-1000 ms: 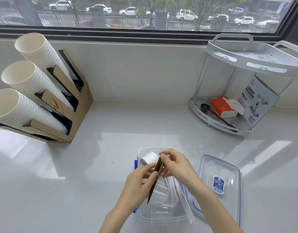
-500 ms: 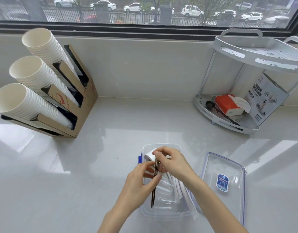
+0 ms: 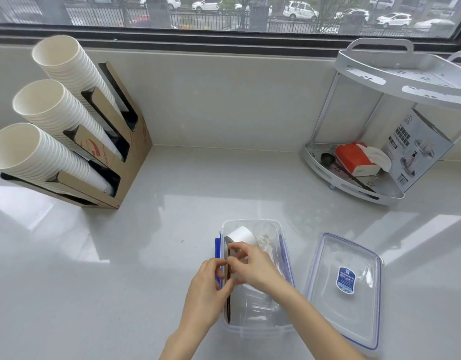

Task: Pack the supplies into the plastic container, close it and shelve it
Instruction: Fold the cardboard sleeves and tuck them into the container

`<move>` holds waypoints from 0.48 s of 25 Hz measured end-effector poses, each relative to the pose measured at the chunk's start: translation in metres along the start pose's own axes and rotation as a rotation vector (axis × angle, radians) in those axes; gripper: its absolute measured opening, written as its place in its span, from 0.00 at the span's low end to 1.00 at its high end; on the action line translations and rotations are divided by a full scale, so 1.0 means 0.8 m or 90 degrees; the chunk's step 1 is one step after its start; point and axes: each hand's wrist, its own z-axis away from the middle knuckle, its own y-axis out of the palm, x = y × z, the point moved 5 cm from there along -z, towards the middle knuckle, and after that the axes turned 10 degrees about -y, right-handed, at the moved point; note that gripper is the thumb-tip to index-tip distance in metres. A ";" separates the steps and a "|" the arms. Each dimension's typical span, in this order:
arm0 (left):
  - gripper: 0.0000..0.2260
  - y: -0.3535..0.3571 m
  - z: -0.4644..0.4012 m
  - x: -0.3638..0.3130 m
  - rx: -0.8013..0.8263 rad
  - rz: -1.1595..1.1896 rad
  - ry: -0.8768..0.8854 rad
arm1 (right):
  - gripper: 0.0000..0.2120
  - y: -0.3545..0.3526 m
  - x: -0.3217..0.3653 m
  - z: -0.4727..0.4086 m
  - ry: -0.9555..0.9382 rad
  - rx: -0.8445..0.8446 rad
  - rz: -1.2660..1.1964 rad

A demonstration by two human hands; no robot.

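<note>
Pale, glossy surface [image 3: 172, 255] with soft patches of daylight reflected across it, backed by a low light-coloured wall [image 3: 224, 100] under a dark-framed window [image 3: 224, 40]. Beyond the glass, railings and parked cars. On the left, a cardboard holder [image 3: 125, 162] stuffed with three tilted stacks of white paper cups [image 3: 55, 113]. In the right corner, a white two-tier rack [image 3: 406, 81]

Looks like an office pantry or café counter: cardboard dispenser [image 3: 115, 162] stacked with paper cups [image 3: 55, 113], white countertop [image 3: 198, 193], corner rack [image 3: 354, 183] with tissue pack [image 3: 354, 159], street-facing window [image 3: 224, 11].
</note>
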 end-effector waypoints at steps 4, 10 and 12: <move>0.12 0.000 0.001 0.002 -0.039 -0.085 0.009 | 0.21 0.010 -0.007 0.005 -0.011 0.023 0.032; 0.14 -0.003 0.003 -0.005 -0.040 -0.154 0.025 | 0.15 -0.002 -0.005 0.009 -0.031 -0.010 0.038; 0.13 -0.005 0.002 -0.013 -0.054 -0.167 0.057 | 0.13 -0.025 -0.002 0.008 -0.043 -0.077 0.036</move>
